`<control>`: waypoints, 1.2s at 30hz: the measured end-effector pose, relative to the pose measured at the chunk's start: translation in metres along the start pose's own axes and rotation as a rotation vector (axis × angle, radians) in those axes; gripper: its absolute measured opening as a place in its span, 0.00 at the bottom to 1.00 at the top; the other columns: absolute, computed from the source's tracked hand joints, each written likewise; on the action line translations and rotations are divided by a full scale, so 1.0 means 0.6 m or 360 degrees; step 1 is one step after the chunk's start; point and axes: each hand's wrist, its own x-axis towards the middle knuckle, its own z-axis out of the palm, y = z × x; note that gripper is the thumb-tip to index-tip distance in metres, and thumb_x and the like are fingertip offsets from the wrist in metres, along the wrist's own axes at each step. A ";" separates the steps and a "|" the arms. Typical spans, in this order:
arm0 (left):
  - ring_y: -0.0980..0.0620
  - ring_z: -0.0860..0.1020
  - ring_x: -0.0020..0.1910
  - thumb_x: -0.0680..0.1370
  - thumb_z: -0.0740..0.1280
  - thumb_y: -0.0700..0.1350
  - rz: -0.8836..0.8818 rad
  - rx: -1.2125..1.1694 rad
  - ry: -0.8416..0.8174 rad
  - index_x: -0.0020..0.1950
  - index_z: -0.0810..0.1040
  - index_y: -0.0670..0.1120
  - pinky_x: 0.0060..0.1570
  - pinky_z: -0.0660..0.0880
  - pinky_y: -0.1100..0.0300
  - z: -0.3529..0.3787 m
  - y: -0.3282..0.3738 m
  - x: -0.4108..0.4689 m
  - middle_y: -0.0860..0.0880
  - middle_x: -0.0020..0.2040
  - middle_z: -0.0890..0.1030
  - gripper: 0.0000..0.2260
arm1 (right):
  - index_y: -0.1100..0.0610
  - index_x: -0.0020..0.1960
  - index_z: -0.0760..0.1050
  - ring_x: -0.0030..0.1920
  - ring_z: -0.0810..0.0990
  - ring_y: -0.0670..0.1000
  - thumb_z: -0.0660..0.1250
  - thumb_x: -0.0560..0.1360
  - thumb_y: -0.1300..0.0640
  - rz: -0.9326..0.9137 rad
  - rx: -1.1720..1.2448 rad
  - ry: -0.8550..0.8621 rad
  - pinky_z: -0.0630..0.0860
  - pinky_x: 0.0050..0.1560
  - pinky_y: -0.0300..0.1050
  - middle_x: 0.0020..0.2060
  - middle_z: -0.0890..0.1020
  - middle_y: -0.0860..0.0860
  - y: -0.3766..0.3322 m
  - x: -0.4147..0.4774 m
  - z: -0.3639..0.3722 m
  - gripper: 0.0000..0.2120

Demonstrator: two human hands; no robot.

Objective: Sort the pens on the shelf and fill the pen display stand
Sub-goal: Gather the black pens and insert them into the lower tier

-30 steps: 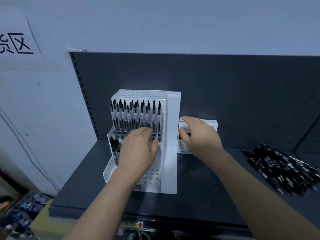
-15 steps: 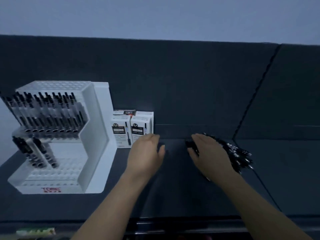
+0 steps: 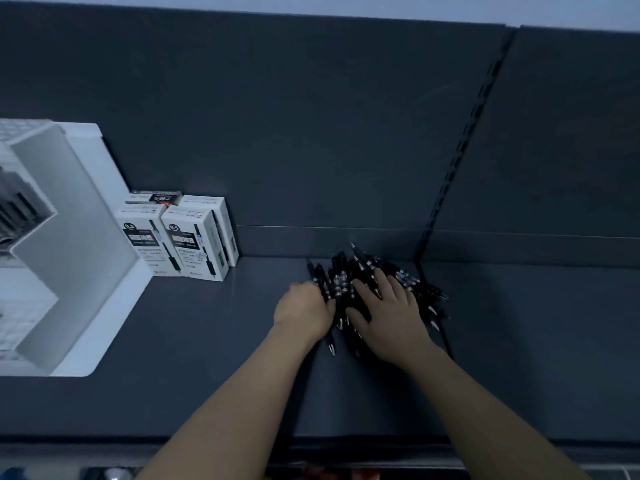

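Both hands on loose pile of black pens (image 3: 349, 285) mid-shelf. Left hand (image 3: 304, 311) curled against pile's edge, right hand (image 3: 391, 315) spread flat on top. Display stand (image 3: 76, 244) far left, partly filled; plenty left.

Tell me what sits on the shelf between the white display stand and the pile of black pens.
In the head view, white pen boxes stand beside the display stand; bare shelf separates them from the pen pile.

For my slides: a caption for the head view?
Both hands, left and right, gather loose black pens on the shelf.
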 end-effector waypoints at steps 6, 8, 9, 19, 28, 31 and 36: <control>0.46 0.78 0.49 0.72 0.68 0.52 -0.0136 -0.0023 -0.0195 0.53 0.78 0.41 0.45 0.78 0.56 -0.003 0.017 0.034 0.43 0.50 0.80 0.17 | 0.44 0.78 0.51 0.78 0.44 0.55 0.49 0.81 0.39 -0.0025 0.0028 0.0037 0.43 0.76 0.56 0.78 0.44 0.52 0.013 -0.001 0.002 0.27; 0.47 0.80 0.48 0.69 0.71 0.52 -0.0221 -0.0087 -0.0275 0.50 0.79 0.41 0.41 0.77 0.58 -0.010 0.024 0.041 0.44 0.49 0.81 0.17 | 0.45 0.78 0.52 0.78 0.44 0.55 0.49 0.81 0.40 -0.0027 0.0027 0.0036 0.43 0.76 0.56 0.78 0.45 0.52 0.016 -0.002 0.002 0.27; 0.47 0.80 0.46 0.69 0.72 0.52 -0.0253 -0.0118 -0.0308 0.47 0.79 0.42 0.40 0.78 0.59 -0.014 0.027 0.044 0.45 0.47 0.81 0.15 | 0.45 0.78 0.52 0.78 0.44 0.55 0.49 0.81 0.40 -0.0028 0.0033 0.0036 0.43 0.76 0.56 0.78 0.45 0.52 0.016 -0.002 0.002 0.27; 0.49 0.77 0.39 0.74 0.67 0.48 -0.0180 0.0132 -0.0231 0.42 0.74 0.45 0.39 0.75 0.59 -0.019 0.025 0.048 0.48 0.40 0.78 0.08 | 0.44 0.77 0.54 0.77 0.46 0.56 0.51 0.80 0.40 -0.0003 0.0054 0.0012 0.43 0.76 0.58 0.78 0.45 0.53 0.011 0.002 -0.001 0.26; 0.52 0.75 0.38 0.79 0.60 0.45 -0.0034 -0.0685 -0.0079 0.43 0.71 0.46 0.32 0.67 0.62 -0.040 -0.044 -0.006 0.51 0.37 0.78 0.07 | 0.47 0.76 0.58 0.77 0.48 0.57 0.52 0.81 0.42 -0.0006 0.0165 0.0079 0.44 0.76 0.55 0.78 0.50 0.56 -0.008 0.013 -0.017 0.25; 0.57 0.74 0.33 0.81 0.58 0.45 0.0048 -0.0903 -0.0006 0.45 0.74 0.45 0.32 0.68 0.69 -0.059 -0.060 -0.038 0.55 0.35 0.79 0.08 | 0.55 0.74 0.65 0.74 0.60 0.56 0.55 0.82 0.47 -0.0125 0.0371 0.0212 0.53 0.75 0.48 0.75 0.62 0.56 -0.038 0.024 -0.035 0.23; 0.61 0.73 0.32 0.81 0.61 0.44 0.0252 -0.1087 -0.0004 0.44 0.75 0.48 0.42 0.69 0.62 -0.093 -0.091 -0.075 0.55 0.36 0.81 0.07 | 0.64 0.49 0.80 0.41 0.82 0.51 0.67 0.77 0.55 -0.0122 0.1463 0.0191 0.78 0.47 0.46 0.41 0.84 0.56 -0.132 0.036 -0.068 0.11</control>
